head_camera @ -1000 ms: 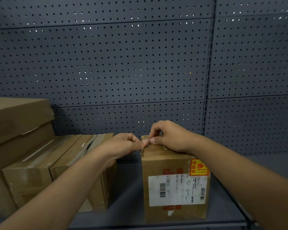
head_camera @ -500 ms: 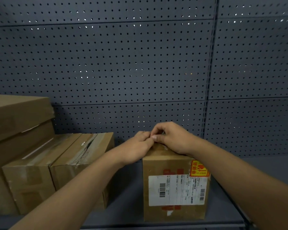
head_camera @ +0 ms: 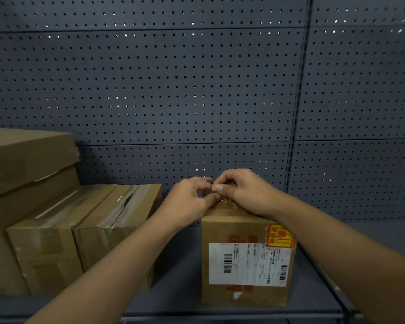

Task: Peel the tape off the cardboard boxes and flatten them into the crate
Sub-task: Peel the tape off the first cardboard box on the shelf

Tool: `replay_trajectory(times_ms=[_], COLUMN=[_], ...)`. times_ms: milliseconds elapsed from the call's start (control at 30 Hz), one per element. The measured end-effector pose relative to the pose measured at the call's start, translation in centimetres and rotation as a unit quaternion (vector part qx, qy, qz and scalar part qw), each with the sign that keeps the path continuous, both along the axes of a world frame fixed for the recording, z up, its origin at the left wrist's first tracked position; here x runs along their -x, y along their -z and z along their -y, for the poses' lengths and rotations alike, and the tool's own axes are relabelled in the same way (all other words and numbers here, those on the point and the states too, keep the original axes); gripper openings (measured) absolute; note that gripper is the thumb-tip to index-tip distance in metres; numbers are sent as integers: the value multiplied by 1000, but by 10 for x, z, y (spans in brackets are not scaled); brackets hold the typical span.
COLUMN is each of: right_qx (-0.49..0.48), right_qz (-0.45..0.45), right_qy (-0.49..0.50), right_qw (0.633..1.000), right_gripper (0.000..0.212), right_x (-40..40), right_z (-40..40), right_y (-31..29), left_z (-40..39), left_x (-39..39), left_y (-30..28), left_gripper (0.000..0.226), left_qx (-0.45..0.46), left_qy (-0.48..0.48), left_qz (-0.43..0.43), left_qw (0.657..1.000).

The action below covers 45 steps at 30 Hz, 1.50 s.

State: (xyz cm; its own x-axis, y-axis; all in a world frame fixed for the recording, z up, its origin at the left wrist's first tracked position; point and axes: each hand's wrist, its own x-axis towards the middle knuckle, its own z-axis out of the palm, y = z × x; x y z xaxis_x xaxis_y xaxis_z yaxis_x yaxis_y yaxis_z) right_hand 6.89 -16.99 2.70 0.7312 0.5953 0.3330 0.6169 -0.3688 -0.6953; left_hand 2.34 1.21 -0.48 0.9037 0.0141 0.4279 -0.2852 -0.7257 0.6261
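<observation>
Brown box (head_camera: pixel 246 263) with white label (head_camera: pixel 248 264) and yellow sticker (head_camera: pixel 280 237); left hand (head_camera: pixel 189 202) and right hand (head_camera: pixel 246 192) pinch clear tape (head_camera: pixel 223 199) on top.

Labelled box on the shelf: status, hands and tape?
Left hand and right hand both pinching at tape on labelled box top. Box upright, unflattened. Nothing in the way; crate not in view.

Storeroom or shop stockroom. Evidence: dark grey perforated metal back panels (head_camera: pixel 173 90) rise behind and above the fingers; grey steel shelf (head_camera: pixel 178 265) lies below them; taped cardboard shipping cartons (head_camera: pixel 84 230) are stacked to their left.
</observation>
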Motion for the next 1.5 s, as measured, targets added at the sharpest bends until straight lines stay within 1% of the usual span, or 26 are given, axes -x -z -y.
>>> replay_trajectory(times_ms=[67,100,167,200,267,333,400,500,567,667,733,767,867,933,967,1000,1067,1133,1167,1200,1233,1267,1333,1367,1433,1500], right_qx=[-1,-4,7,20,31,21,30,57,78,87,87,101,159,158,151,143,132,115,111,111,105,86,30,16,9,-22], right_qz=[-37,-66,-101,-86,-26,-5,9,23,37,78,114,133,168,157,150,148,160,203,238,267,278,268,203,161,79,-16], right_qy=[-8,-13,-16,-7,21,40,45,39,43,59,69,71,70,70,73,78,98,137,158,172,176,172,162,158,143,95], right_qw=[999,998,995,996,999,999,998,997,995,991,987,983,970,972,974,975,973,963,952,942,938,944,965,974,987,995], right_gripper=[8,11,29,32,25,21,19,31,34,27,18,18,34,40,45,48,51,56,58,60,61,61,63,66,77,80], right_x=[1,1,2,1,-1,-3,-2,3,6,6,8,10,11,10,9,10,12,13,13,12,11,10,11,13,17,23], right_z=[3,5,8,9,9,7,6,11,15,14,11,10,7,7,8,10,14,20,23,27,31,36,43,45,44,41], right_y=[-4,-5,-5,-3,1,4,2,-3,-4,-2,1,2,6,5,5,5,4,6,7,7,8,8,3,-1,-11,-21], left_z=[0,-1,-4,-5,-3,1,7,11,11,9,8,8,12,16,17,19,22,27,31,34,36,39,45,48,54,60], left_x=[2,2,1,0,0,0,1,2,2,5,8,9,12,10,10,9,7,8,9,10,11,12,15,17,16,16], left_y=[-3,-4,-7,-8,-10,-13,-15,-16,-16,-10,-2,2,10,12,13,13,12,10,8,6,2,-4,-17,-22,-30,-33], left_gripper=[20,20,15,11,6,7,11,15,16,16,16,16,18,21,22,21,21,21,21,20,19,18,18,16,15,16], left_qx=[23,36,47,41,17,-17,-24,22,37,84,155,193,299,366,409,455,556,638,663,676,681,677,654,633,572,522], left_qy=[8,19,41,48,55,34,11,-2,-4,20,57,69,63,50,50,55,73,102,119,135,148,157,165,164,151,137], left_qz=[0,-9,-24,-24,-21,-15,-18,-41,-52,-56,-42,-29,-1,0,-3,-4,-1,8,11,14,17,20,29,38,61,73], left_qw=[1000,999,998,998,998,999,1000,999,998,995,985,978,952,929,911,889,828,763,739,724,717,719,738,756,804,839])
